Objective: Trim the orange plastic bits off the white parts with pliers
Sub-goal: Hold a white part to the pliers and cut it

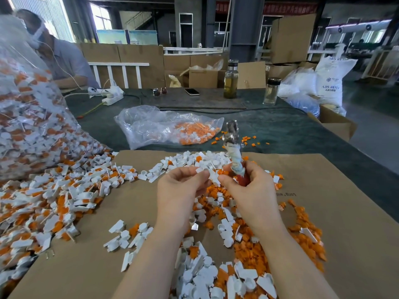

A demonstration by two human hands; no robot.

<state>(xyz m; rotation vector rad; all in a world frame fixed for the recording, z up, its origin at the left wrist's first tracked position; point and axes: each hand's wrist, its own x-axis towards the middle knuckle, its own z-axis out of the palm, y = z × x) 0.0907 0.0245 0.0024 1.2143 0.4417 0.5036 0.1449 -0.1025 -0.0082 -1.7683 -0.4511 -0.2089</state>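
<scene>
My left hand (pixel 180 186) pinches a white part (pixel 210 175) above the cardboard sheet (pixel 90 262). Close beside it, my right hand (pixel 252 186) grips the pliers (pixel 234 147) by their red, cloth-wrapped handles, with the metal jaws pointing up and away. Its thumb touches the same white part, where a bit of orange (pixel 222 172) shows. Heaps of white parts with orange bits (pixel 54 203) lie to the left. Cut orange bits (pixel 306 234) pile up at the right, and trimmed white parts (pixel 207 275) lie between my forearms.
A big clear bag of untrimmed parts (pixel 28 117) stands at the left, and a flatter bag (pixel 168 128) lies ahead on the green table. Two bottles (pixel 230 79), a phone (pixel 191 91), sunglasses and a power strip (pixel 112 98) lie further back. Another person sits at the far left.
</scene>
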